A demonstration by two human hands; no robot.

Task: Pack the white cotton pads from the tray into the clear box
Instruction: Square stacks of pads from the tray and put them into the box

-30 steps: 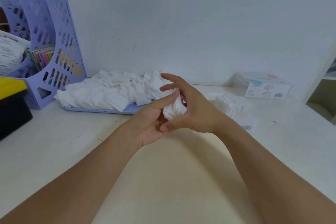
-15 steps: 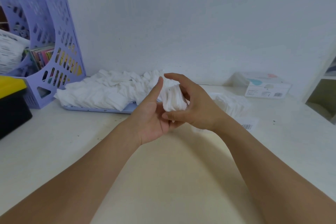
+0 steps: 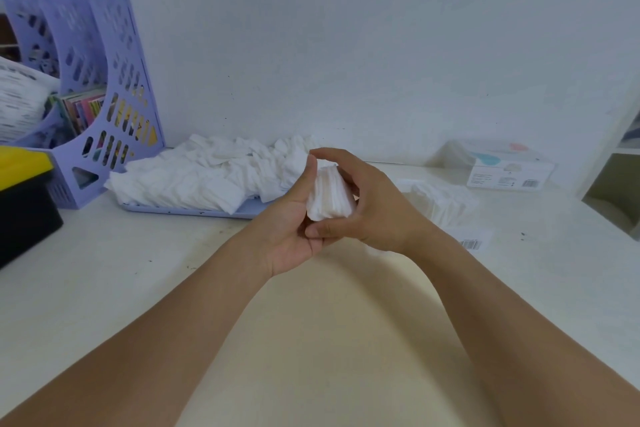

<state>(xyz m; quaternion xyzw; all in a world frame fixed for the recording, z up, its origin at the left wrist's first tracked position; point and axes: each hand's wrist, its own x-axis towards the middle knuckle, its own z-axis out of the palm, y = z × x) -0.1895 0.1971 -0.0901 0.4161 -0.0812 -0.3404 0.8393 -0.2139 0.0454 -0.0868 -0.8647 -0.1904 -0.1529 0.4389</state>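
Both hands (image 3: pixel 294 218) cupped round pads (image 3: pixel 329 196)

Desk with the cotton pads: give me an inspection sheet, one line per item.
Surface: pale desk, with a few small dark specks.
Job's things: loose white cotton pads heaped on a lilac tray; a neat stack of pads held between both hands; clear box to the right, already holding pads.
Clutter: lilac file rack with books, black and yellow case, small printed box, barcode label.
Grippers: left hand and right hand both grip the stack.
Cables: nothing seen.
Surroundings: white wall behind; shelf edge at far right.
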